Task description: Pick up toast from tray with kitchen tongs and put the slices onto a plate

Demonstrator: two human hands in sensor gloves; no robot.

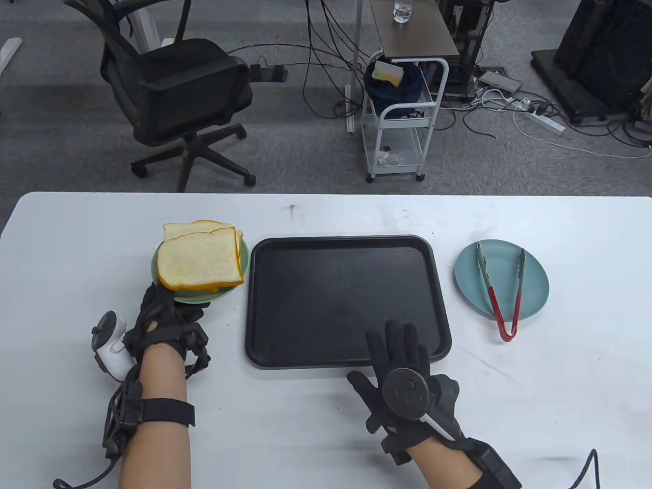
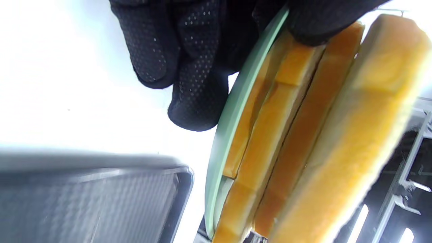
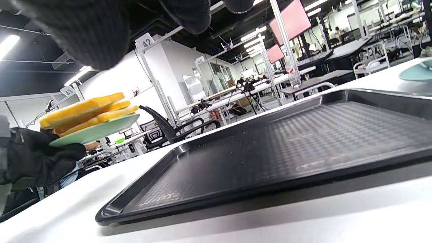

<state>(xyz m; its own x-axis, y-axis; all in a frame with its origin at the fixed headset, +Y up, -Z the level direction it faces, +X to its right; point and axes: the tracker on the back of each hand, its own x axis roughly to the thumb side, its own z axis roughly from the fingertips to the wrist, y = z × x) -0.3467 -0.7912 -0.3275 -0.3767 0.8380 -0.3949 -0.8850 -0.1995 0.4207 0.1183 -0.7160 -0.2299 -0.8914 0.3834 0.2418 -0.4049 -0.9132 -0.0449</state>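
Place: a lab or open office around my white table (image 1: 326, 407).
Signs: office chair (image 1: 173, 97) and floor cables (image 1: 540, 119) beyond it, numbered bays (image 3: 145, 42), monitors (image 3: 293, 20).

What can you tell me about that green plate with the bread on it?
The green plate is round, pale green and smooth, plastic or glazed by its look. It carries a stack of toast slices that overhang its rim. The left hand grips its near edge, thumb on top, holding it raised off the white table, slightly tilted, left of the black tray.
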